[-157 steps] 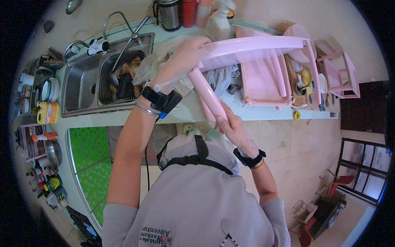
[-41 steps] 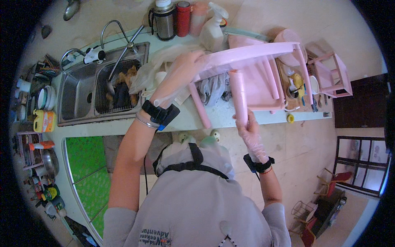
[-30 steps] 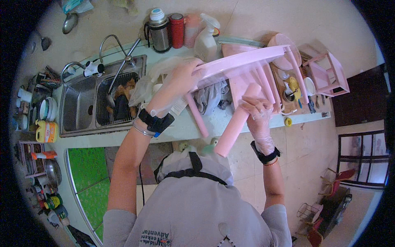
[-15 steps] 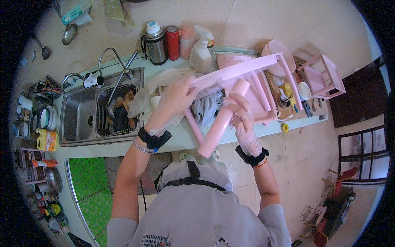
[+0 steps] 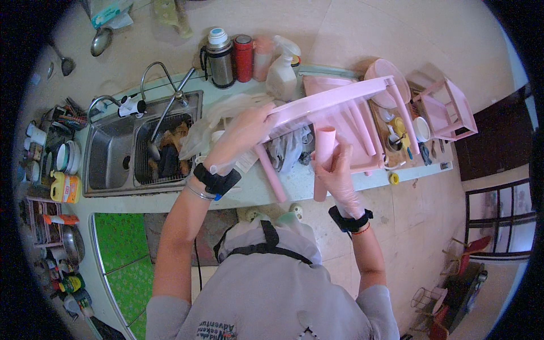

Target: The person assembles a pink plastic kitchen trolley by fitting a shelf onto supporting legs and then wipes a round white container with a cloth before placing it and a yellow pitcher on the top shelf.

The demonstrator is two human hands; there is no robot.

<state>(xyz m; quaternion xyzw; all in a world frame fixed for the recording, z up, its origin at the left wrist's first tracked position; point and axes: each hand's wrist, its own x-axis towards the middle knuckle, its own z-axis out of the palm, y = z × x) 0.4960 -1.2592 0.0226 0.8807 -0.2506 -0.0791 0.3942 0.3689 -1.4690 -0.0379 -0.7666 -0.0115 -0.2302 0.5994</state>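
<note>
Our left hand (image 5: 245,131) is clamped on the pink panel (image 5: 334,102) above the middle of the surface (image 5: 300,185), two legs (image 5: 403,116) seemingly fitted; our right hand (image 5: 342,174) is closed round a pink tube (image 5: 324,144) near the front edge, not yet joined

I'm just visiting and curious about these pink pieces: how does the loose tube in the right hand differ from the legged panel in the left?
The pink tube is one plain round piece, while the pink panel has legs attached. The tube looks shorter than the panel. The tube runs roughly up and down the picture; the panel slants across it. Both are smooth and pink.
</note>
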